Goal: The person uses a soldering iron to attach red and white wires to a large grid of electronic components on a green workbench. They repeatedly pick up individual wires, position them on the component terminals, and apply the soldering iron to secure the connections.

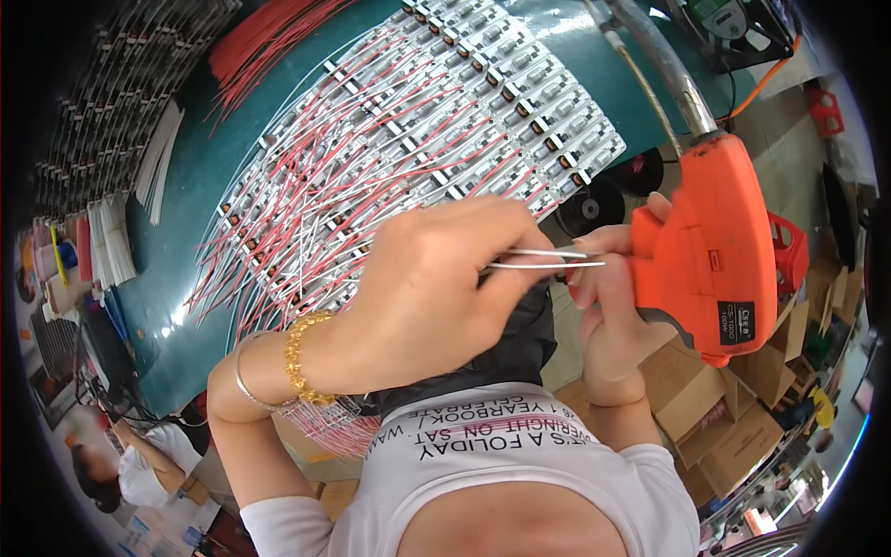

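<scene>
My left hand (436, 288), with a gold bracelet at the wrist, is closed in a pinch on thin white wires (543, 252) that stick out to the right. Their ends reach the thumb and fingertips of my right hand (613, 325). That hand is also wrapped around the grip of an orange soldering gun (733, 223), whose metal tube and thin rod point away from me. Beyond my left hand lies a panel of small circuit boards (548, 102) in rows, with many red and white wires across it. My hand hides its near part.
The panel lies on a green tabletop (167, 278). Loose red wires (264, 46) and white strips (160, 158) lie at the left, near stacked panels (111, 102). A fan-like device (733, 23) stands far right; cardboard boxes (724, 418) sit below. Another person (158, 459) is at lower left.
</scene>
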A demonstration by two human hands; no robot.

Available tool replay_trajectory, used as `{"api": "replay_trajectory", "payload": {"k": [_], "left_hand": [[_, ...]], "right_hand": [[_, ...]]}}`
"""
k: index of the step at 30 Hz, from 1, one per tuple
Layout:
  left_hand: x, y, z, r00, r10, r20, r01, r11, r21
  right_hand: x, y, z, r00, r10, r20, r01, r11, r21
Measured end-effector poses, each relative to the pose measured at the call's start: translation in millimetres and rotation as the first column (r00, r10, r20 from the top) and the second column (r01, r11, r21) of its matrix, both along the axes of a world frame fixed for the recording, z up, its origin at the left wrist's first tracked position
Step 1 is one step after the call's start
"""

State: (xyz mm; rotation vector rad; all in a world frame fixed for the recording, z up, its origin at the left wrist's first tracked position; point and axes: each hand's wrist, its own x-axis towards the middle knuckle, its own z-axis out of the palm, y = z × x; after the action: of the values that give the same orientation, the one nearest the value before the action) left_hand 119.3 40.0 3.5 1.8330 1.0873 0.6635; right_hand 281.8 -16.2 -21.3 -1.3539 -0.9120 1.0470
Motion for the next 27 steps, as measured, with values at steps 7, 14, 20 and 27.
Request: {"api": "replay_trajectory", "payload": {"k": [7, 14, 20, 27], "left_hand": [[0, 24, -17, 0.982, 0.14, -0.124, -0.146, 0.989, -0.035], [4, 29, -19, 0.971, 0.121, -0.208, -0.135, 0.989, -0.054], [6, 29, -20, 0.966, 0.106, -0.235, -0.115, 0.993, -0.023], [5, 29, -24, 0.966, 0.115, -0.233, -0.104, 0.993, 0.057]], "right_hand": [[56, -63, -37, 1.0, 0.009, -0.005, -0.007, 0.984, 0.18], [66, -94, -20, 0.986, 0.158, -0.05, -0.153, 0.984, 0.096], [59, -94, -15, 0.992, 0.122, 0.042, -0.121, 0.992, -0.03], [73, -106, -35, 0.985, 0.134, 0.114, -0.139, 0.989, 0.045]]}}
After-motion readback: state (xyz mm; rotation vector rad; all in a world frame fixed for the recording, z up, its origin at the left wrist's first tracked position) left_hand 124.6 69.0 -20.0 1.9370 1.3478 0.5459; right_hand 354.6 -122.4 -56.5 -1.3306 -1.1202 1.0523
